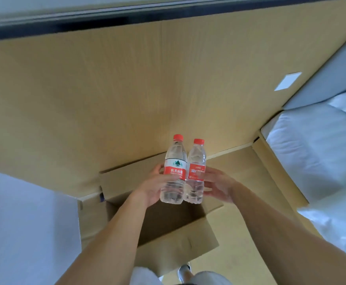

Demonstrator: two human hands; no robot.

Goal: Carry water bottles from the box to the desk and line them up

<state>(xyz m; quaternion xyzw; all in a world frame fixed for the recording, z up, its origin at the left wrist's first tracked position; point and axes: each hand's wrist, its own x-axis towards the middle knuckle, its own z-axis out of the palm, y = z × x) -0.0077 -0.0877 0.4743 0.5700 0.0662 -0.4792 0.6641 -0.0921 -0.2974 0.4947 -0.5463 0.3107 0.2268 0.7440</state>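
Two clear water bottles with red caps and red labels are held upright side by side above an open cardboard box [174, 243]. My left hand [153, 186] grips the left bottle [174, 171] around its lower half. My right hand [219, 186] holds the right bottle [195, 171] from its right side, fingers reaching behind it. The bottles touch each other. The inside of the box below looks dark, and I see no bottles in the part that shows.
A wood-panelled wall [127, 89] rises straight ahead. A bed with white bedding [316, 145] lies to the right, in a wooden frame [279, 171]. A white surface [24, 223] fills the lower left. My shoe [184, 272] shows on the wooden floor near the box.
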